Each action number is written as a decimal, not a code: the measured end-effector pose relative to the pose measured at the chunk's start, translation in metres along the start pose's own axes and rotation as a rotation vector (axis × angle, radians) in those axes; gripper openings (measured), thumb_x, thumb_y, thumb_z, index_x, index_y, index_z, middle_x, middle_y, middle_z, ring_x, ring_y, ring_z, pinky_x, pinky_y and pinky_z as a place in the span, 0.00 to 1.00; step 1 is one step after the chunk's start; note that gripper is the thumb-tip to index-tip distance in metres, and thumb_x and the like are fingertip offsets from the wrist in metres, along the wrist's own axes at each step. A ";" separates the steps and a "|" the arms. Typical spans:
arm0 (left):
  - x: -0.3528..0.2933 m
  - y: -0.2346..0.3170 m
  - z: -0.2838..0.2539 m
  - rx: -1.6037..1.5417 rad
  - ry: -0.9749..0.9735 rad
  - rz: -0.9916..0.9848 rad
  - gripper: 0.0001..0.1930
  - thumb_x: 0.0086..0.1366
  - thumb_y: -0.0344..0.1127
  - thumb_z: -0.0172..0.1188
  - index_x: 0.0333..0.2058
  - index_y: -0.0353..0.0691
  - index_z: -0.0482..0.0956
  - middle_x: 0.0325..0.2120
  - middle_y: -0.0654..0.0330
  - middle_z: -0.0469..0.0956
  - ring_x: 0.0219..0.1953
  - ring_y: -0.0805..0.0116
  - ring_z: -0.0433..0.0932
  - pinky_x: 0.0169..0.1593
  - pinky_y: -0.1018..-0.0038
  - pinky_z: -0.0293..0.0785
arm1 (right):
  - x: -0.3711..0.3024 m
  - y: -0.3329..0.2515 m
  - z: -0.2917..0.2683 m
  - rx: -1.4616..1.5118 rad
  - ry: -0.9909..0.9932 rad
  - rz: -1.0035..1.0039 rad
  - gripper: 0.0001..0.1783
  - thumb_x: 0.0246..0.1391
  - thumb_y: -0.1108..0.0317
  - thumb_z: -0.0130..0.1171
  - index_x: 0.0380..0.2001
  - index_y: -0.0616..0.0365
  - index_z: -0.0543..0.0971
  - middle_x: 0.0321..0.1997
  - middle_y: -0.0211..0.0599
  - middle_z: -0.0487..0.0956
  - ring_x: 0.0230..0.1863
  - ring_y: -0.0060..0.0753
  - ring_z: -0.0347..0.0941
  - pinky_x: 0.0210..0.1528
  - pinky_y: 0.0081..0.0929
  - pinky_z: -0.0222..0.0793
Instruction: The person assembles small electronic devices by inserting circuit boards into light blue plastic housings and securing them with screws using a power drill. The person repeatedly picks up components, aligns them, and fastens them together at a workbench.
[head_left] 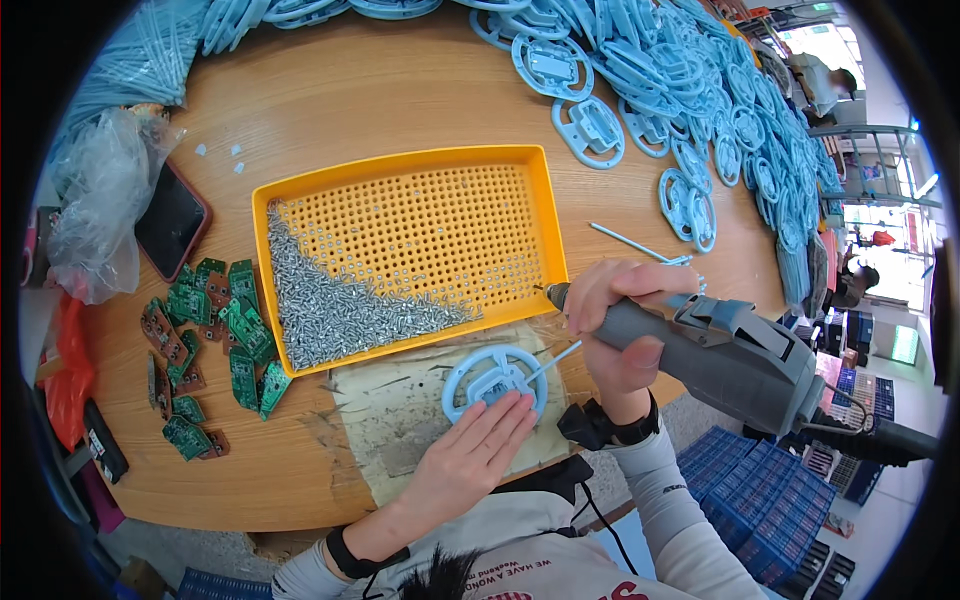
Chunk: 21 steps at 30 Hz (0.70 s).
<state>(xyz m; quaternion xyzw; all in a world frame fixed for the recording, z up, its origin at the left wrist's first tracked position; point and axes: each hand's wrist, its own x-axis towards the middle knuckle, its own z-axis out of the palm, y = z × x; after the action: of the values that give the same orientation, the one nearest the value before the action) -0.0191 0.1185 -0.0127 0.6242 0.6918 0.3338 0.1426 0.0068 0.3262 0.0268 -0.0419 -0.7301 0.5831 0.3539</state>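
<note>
My left hand (482, 440) lies with its fingers stretched out flat on a light blue plastic ring (452, 385), shaped like a small steering wheel. The fingers cover the ring's lower part and some of its centre. A thin blue rod (556, 358) sticks out from it to the upper right. In my right hand (618, 335) is a grey electric screwdriver (735, 360), held sideways with its bit toward the left. The bit's tip is at the right rim of a yellow tray (408, 158). Silver screws (340, 315) lie heaped in the tray's left and near part, over a perforated bottom.
Green circuit boards (245, 325) lie left of the tray, near a dark phone (172, 222) and a clear plastic bag (100, 205). A big pile of blue plastic rings (690, 80) covers the far right. Under my work lies a stained mat (375, 430). A loose blue rod (630, 238) lies beyond my right hand.
</note>
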 end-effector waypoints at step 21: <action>-0.003 -0.003 0.005 -0.001 0.022 0.034 0.22 0.57 0.28 0.56 0.52 0.33 0.74 0.55 0.54 0.71 0.60 0.61 0.68 0.61 0.64 0.65 | -0.048 -0.060 -0.001 0.168 -0.036 -0.178 0.30 0.54 0.47 0.62 0.38 0.68 0.68 0.17 0.37 0.74 0.15 0.35 0.73 0.18 0.30 0.72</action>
<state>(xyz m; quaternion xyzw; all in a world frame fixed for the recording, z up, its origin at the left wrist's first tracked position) -0.0174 0.1170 -0.0193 0.6320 0.6825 0.3433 0.1298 0.0647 0.2850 0.0575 0.0632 -0.6855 0.6093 0.3935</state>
